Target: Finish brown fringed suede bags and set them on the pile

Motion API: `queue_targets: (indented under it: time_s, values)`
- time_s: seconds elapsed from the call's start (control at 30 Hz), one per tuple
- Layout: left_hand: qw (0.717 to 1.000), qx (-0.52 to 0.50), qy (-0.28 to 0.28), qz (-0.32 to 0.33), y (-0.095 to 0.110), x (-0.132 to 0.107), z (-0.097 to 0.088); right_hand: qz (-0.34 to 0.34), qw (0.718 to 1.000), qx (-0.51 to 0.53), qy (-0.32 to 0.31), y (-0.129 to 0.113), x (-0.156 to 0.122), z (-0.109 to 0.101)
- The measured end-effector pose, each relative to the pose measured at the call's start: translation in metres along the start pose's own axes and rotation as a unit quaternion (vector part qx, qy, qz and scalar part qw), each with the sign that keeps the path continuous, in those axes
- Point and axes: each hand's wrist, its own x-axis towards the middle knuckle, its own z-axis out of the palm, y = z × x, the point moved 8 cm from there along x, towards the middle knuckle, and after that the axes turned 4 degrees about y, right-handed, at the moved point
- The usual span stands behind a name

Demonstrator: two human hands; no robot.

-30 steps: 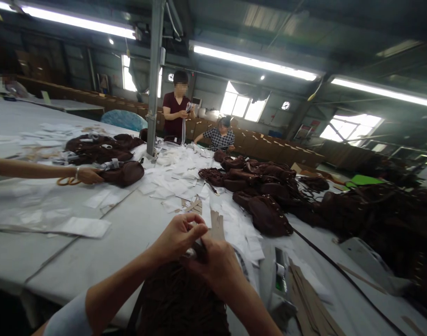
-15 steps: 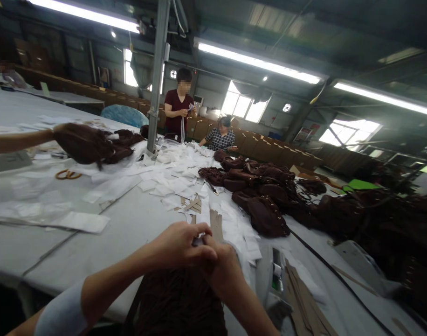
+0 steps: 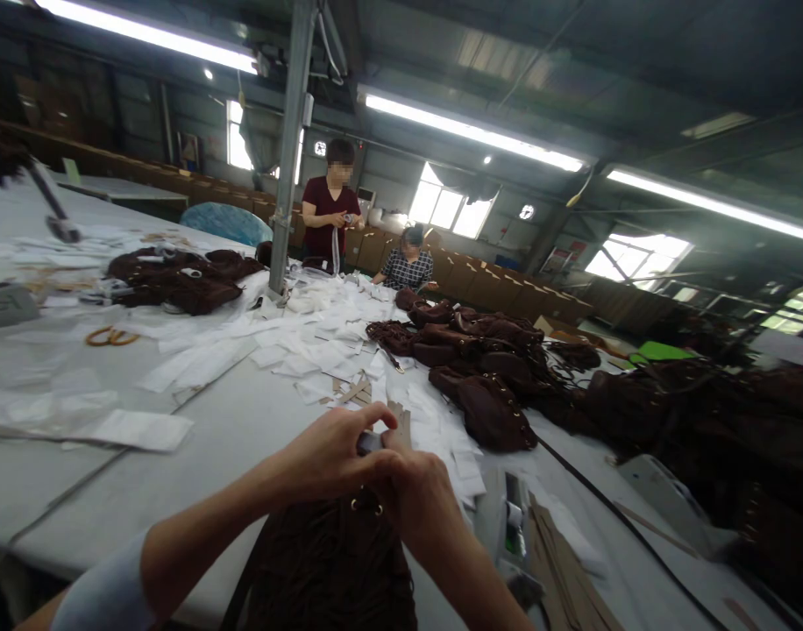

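A dark brown fringed bag [image 3: 336,561] lies in front of me at the near edge of the white table [image 3: 197,464]. My left hand [image 3: 332,456] and my right hand [image 3: 415,495] meet just above its top. Both are closed in a pinch on a small dark strap piece [image 3: 370,441] at the bag's top, next to a small metal ring [image 3: 358,505]. The fingertips press together, and much of the piece is hidden between them.
A heap of brown bags [image 3: 486,368] fills the middle and right of the table, among scattered white papers [image 3: 309,346]. More bags [image 3: 171,276] lie far left beside orange rings [image 3: 112,336]. Cardboard strips [image 3: 572,578] lie to my right. Two people [image 3: 332,210] work at the far end.
The other person's arm at the left lifted a brown bag up and out of view. My hands stayed together on the strap piece, shifting their pinch slightly.
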Motion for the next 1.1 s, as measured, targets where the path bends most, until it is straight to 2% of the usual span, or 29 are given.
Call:
queue_targets:
  time_s: [0.07,0.13,0.23,0.3,0.4,0.5,0.6,0.77,0.87,1.03,1.1]
  values:
    - [0.999,0.013,0.022,0.025,0.023,0.01,-0.012,-0.036,0.998,0.037,0.023,-0.009,0.013,-0.025]
    - [0.993,-0.048,0.089,0.056,0.05,0.025,-0.031,-0.04,0.994,0.073,0.069,-0.013,0.032,-0.056]
    - [0.96,-0.168,0.2,0.104,0.085,0.049,-0.064,-0.044,0.985,0.127,0.112,-0.014,0.063,-0.098]
    - [0.937,-0.217,0.243,0.123,0.102,0.065,-0.08,-0.059,0.979,0.151,0.125,-0.012,0.079,-0.117]
    - [0.925,-0.245,0.254,0.14,0.123,0.084,-0.091,-0.073,0.975,0.15,0.149,-0.006,0.089,-0.137]
    - [0.925,-0.262,0.232,0.151,0.137,0.092,-0.087,-0.077,0.972,0.13,0.179,0.0,0.086,-0.149]
    - [0.928,-0.27,0.215,0.143,0.138,0.095,-0.075,-0.075,0.975,0.123,0.17,0.003,0.085,-0.156]
    - [0.949,-0.233,0.175,0.12,0.131,0.099,-0.051,-0.105,0.961,0.238,0.095,-0.006,0.09,-0.157]
    - [0.939,-0.252,0.203,0.117,0.13,0.096,-0.048,-0.093,0.961,0.227,0.129,-0.013,0.086,-0.152]
    - [0.885,-0.367,0.27,0.096,0.116,0.091,-0.049,-0.04,0.952,0.216,0.213,-0.007,0.07,-0.134]
    - [0.888,-0.371,0.258,0.084,0.105,0.093,-0.045,-0.03,0.958,0.185,0.218,0.0,0.064,-0.13]
